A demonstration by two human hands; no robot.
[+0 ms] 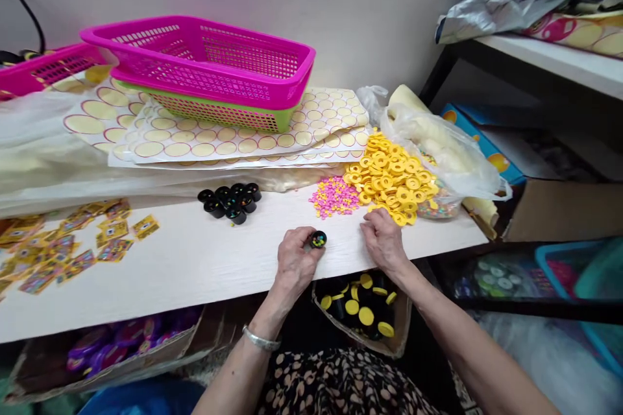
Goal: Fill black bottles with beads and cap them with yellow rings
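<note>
My left hand [296, 258] is closed around a small black cup [318, 239] that stands upright with bits of green, yellow and blue inside. At the near edge of a heap of yellow rings [396, 178] is my right hand [384, 240], its fingers curled together; whatever they hold, if anything, is hidden. A pile of tiny pink and yellow pieces [335, 197] lies just beyond, between the hands. To the left stands a cluster of black cups [232, 200], several with coloured bits in them. Under the table edge sits a carton [402, 331] of black containers with yellow lids [366, 316].
Stacked pink [233, 86] and green baskets [214, 110] rest on sheets of round stickers [341, 110] at the back. Small printed packets [114, 231] lie at left. A plastic bag [448, 136] and open box [559, 211] are at right, below a shelf [555, 65].
</note>
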